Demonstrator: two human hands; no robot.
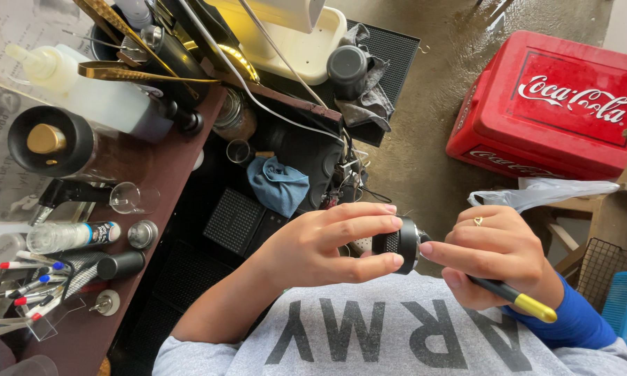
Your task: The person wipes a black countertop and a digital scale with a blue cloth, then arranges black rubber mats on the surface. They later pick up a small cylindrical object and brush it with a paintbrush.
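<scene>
A short black cylinder (pixel 397 244) with a fine mesh face and silvery rim is held mid-air above the lap, its axis lying roughly left-right. The left hand (pixel 320 244) has its grip closed around it; the right hand (pixel 498 254) touches its end while clasping a black, yellow-tipped pen (pixel 512 298). A blue cloth (pixel 278 182) lies on the dark counter (pixel 167 174).

Black cylinder (pixel 397 244), possibly mesh-patterned; black pen (pixel 512 298), yellow tip; red cooler (pixel 508 132).
</scene>
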